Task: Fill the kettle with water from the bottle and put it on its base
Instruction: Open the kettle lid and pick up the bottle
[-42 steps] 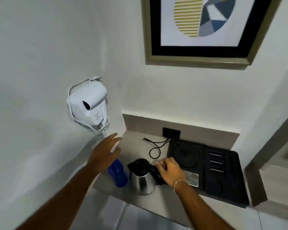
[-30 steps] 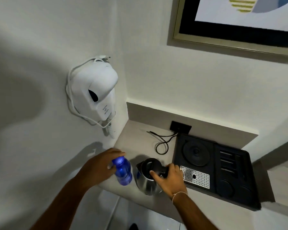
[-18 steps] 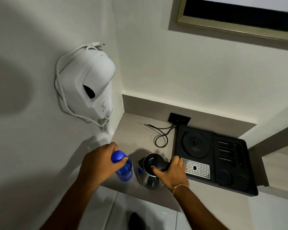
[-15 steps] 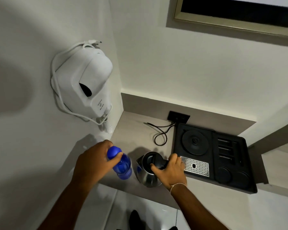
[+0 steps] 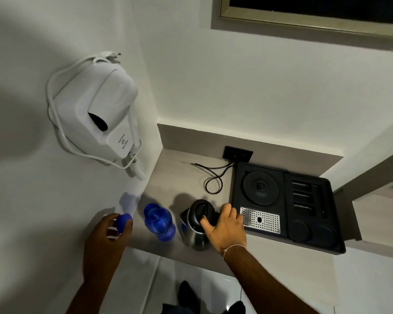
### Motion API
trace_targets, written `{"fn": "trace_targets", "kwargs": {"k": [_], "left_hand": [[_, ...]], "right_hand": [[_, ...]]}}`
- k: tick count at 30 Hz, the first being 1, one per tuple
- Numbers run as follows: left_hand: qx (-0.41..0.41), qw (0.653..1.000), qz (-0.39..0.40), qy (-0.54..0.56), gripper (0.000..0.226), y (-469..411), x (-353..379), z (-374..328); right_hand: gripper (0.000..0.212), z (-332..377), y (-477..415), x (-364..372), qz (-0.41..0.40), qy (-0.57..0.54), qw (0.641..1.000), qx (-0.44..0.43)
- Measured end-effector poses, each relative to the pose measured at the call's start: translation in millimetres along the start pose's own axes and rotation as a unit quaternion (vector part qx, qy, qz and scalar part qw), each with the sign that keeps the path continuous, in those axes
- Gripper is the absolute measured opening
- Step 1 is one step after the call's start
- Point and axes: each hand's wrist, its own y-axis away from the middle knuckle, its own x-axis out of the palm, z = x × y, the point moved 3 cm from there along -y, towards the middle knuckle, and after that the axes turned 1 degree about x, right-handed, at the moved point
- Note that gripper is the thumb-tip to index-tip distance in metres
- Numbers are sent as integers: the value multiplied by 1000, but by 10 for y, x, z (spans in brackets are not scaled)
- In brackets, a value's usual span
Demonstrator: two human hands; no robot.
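Bottle (image 5: 159, 223): standing upright on the desk (image 5: 179, 177), just beside the kettle on its left, mouth showing open; blue, see-through plastic.
Cap (image 5: 122, 220): sitting pinched in the left hand (image 5: 110, 234), off the bottle; grip is closing narrow on the cap alone.
Kettle (image 5: 196, 225): resting on the desk, left of the black tray (image 5: 309, 214), apart from its round base (image 5: 260, 188); steel body, dark lid looking shut.
Right hand (image 5: 225, 227): wrapping the kettle handle, thumb lying on the lid; grip is holding the kettle.
Handling, bottle: judging it light and thin-walled, likely denting under a hard squeeze and spurting once uncapped; best taken around the mid-body, firmly but not tight. Water level cannot be read.
Handling, kettle: judging it stiff, smooth-sided and slippery on the steel; handle is the only sound hold. Probably light now, growing heavier while filling.
Risk: lid needing to be open before pouring; cord (image 5: 213, 177) lying near the base, so spilled water is worth avoiding.
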Motion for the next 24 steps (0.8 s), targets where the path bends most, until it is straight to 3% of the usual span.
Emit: {"fn": "trace_targets", "kwargs": {"k": [4,8,10,14,18,21,24], "left_hand": [[-27,1000,8,7,28,-50,222,226],[37,998,45,-26,19,-87,502,381],[59,994,77,-46,20,-114,645,408],[12,986,140,-92,34,-212,839,372],[-20,977,191,-89,28,-224,1003,349],[-37,965,256,-46,57,-155,1089,401],[-44,963,260,-61,55,-163,1122,499]], "right_hand": [[66,-187,-63,-27,49,-145,988,-7],[67,-493,-189,-91,121,-228,966,-15],[65,-600,-252,-113,164,-239,957,-21],[48,-662,-398,-129,238,-251,938,-39],[51,-727,-534,-61,287,-259,921,-49],[62,-714,-606,-23,301,-256,917,-55],[52,-690,-635,-17,317,-253,912,-54]]}}
